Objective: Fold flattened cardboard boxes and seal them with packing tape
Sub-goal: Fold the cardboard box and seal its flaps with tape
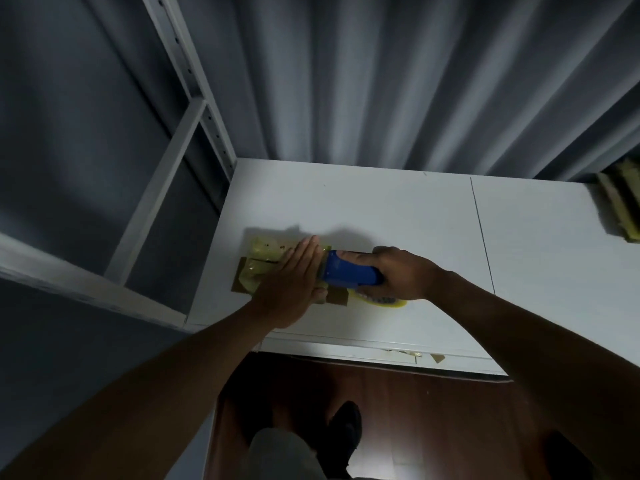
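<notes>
One small box under flat left hand.

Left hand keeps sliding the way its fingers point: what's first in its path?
Left hand lies flat on the taped cardboard box, fingers pointing away toward the curtain. Past the box's far edge, only bare white table, then the curtain, though depth is unclear.

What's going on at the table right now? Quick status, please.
Left hand flat on small cardboard box. Right hand grips blue tape dispenser at box's edge. Nothing in the way.
</notes>
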